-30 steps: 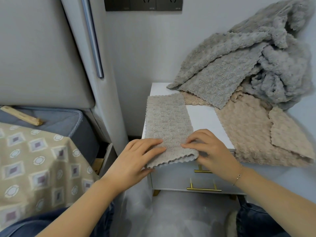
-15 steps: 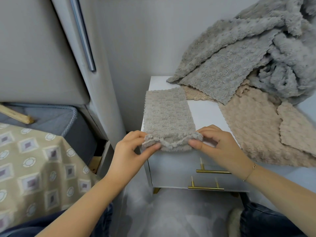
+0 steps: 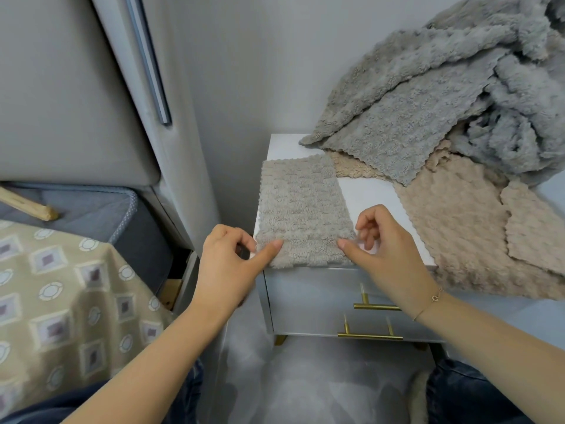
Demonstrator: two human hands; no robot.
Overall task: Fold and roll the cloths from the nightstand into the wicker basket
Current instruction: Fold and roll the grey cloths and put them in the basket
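Both hands pinched the near hem of the folded cloth (image 3: 301, 209) on the nightstand (image 3: 371, 195), left hand (image 3: 227, 266) and right hand (image 3: 383, 244) at either corner, so an even, tight first turn would likely keep the roll straight.

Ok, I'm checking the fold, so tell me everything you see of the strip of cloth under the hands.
The folded cloth is a greyish-beige, nubby, fleecy strip with scalloped edges, lying flat lengthwise along the left side of the white nightstand. Its near end is turned over into a first roll, pinched by the left hand and right hand.
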